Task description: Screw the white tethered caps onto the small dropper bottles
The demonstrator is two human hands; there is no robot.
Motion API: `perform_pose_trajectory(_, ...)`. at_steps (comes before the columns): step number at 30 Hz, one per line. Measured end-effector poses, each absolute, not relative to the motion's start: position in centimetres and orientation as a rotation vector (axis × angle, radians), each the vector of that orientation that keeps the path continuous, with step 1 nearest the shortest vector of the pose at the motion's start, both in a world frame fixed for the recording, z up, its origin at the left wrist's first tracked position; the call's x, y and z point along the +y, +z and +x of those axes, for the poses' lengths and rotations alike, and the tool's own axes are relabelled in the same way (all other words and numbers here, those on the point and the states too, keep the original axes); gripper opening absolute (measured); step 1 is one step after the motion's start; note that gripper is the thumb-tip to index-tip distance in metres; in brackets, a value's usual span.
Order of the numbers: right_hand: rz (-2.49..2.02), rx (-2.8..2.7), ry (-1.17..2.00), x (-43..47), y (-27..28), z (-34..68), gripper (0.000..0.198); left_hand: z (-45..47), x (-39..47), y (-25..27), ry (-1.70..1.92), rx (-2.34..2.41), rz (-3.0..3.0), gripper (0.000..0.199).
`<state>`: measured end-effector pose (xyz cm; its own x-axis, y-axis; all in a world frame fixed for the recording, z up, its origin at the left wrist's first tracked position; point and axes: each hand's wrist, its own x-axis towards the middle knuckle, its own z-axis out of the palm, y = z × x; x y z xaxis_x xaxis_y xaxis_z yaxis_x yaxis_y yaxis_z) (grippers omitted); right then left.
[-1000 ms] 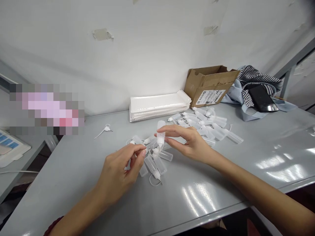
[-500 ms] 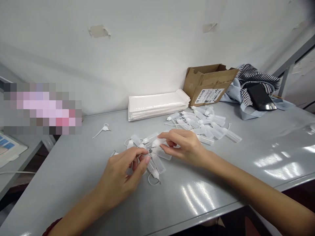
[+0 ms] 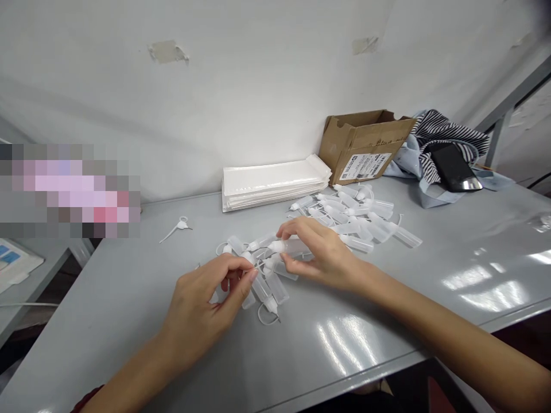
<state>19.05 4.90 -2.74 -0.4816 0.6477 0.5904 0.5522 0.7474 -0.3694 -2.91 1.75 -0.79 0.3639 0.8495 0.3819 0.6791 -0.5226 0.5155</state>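
A small translucent squeeze bottle (image 3: 293, 246) with a white needle-tip cap lies between the curved fingers and thumb of my right hand (image 3: 321, 252), its tip pointing left. The fingertips of my left hand (image 3: 219, 292) are pinched together on a thin white cap strap (image 3: 260, 265) just left of that bottle. Several similar bottles lie in a loose pile beneath and around both hands, among them one bottle (image 3: 275, 287) below the fingertips and another (image 3: 235, 245) behind the left hand. The left palm hides part of this pile.
Farther right lies a second group of bottles (image 3: 372, 229). White padded envelopes (image 3: 275, 178) are stacked by the wall, beside an open cardboard box (image 3: 365, 149). A phone (image 3: 455, 166) rests on striped cloth (image 3: 447, 129). One loose white cap (image 3: 182, 224) sits at left.
The bottle at my right hand now shows more of its body between finger and thumb. My left hand has shifted slightly left, its fingertips pinched closer together.
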Motion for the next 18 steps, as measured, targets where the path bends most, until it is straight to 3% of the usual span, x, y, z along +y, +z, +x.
perform_pose_trajectory(18,-0.863,-2.243,0.279,4.36,-2.79,19.03,0.015,-2.91,2.04,-0.56,0.976,1.428,2.302,0.013)
